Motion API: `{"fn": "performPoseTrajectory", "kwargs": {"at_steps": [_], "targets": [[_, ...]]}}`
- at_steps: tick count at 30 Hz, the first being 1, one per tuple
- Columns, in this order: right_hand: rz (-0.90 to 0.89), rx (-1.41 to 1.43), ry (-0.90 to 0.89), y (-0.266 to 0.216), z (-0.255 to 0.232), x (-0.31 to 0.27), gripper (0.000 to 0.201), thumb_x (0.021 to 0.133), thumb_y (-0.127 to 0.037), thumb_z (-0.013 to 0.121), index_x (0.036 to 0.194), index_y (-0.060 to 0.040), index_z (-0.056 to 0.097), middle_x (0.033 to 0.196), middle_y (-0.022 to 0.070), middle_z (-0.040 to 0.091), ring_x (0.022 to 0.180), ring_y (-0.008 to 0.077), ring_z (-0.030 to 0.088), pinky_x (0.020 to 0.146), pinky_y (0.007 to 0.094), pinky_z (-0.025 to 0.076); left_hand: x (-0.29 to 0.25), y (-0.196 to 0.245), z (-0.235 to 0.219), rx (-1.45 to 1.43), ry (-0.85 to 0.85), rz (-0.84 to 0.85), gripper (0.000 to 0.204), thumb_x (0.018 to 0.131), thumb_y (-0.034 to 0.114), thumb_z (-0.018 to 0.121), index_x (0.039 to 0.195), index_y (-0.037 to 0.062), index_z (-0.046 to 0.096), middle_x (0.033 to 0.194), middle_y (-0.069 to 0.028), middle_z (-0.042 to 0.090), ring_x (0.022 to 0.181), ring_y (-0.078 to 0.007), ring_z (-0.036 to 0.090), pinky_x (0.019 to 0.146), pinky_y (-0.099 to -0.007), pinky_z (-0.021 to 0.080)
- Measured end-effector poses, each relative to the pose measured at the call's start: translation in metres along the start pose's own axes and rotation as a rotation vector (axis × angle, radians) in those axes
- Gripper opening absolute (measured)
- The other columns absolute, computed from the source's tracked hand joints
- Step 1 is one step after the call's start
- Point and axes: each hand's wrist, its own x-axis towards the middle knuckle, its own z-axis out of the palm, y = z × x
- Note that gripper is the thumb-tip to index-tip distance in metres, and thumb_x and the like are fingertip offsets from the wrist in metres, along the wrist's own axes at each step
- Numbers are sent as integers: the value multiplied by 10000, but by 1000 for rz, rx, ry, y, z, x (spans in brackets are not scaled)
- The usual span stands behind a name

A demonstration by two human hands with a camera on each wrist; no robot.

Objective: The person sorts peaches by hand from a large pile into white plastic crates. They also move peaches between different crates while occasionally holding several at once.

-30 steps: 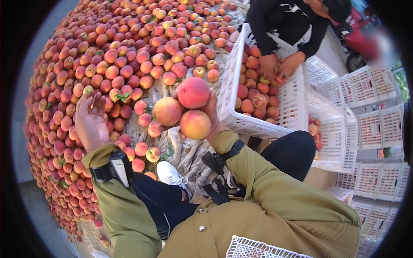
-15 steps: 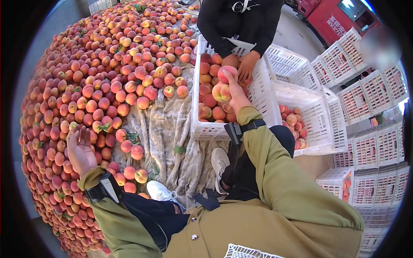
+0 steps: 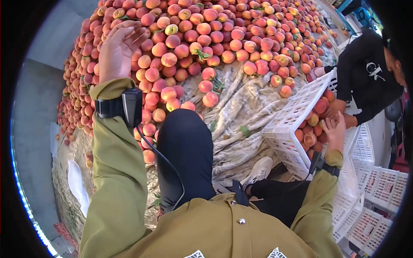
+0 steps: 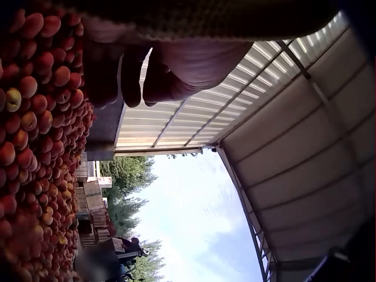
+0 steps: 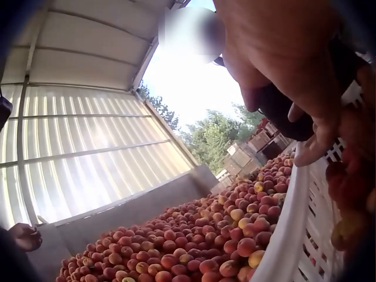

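Observation:
My left hand [image 3: 117, 53] is raised palm up beside a large heap of peaches [image 3: 180, 51], fingers loosely bent and nothing in it. In the left wrist view its fingers [image 4: 132, 76] hang at the top, with the heap at the left. Over the white plastic crate [image 3: 286, 144] at the right, my right hand [image 3: 334, 132] has its fingers spread loosely and holds nothing. Peaches [image 3: 309, 138] lie inside the crate just below that hand. In the right wrist view, the fingertips come down right at the crate's rim [image 5: 288, 229].
Another person in black [image 3: 365, 73] reaches with both hands into the same crate from the far side. More white crates [image 3: 378, 189] stand at the right. A crumpled cloth sheet [image 3: 234, 112] lies between heap and crate, with loose peaches [image 3: 210, 99] on it. A concrete wall [image 3: 38, 107] runs along the left.
My right hand held three peaches in front of me, moved over the crate and let go of them; now it is without fruit. The view has swung left. The left hand remains by the heap.

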Motion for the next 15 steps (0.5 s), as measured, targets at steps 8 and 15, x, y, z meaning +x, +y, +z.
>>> {"fn": "performPoseTrajectory", "kwargs": {"at_steps": [8,15], "targets": [[-391,-393,-646,-43,48,-137,313,898,-177,492,1163,-12,469,1138,100,513,976,169,548,748,267,453,-102,-159,-130,964,88,-511,254,745,79,568,995,33,568,864,-25,583,805,-131,564,717,-266,487],[-447,-607,-772,-6,80,-154,247,850,-88,496,1078,7,506,1056,96,541,867,129,566,721,234,448,-80,-243,-111,1651,-202,-218,577,680,150,667,1213,128,448,1149,-143,447,993,-370,507,778,-447,486]]}}
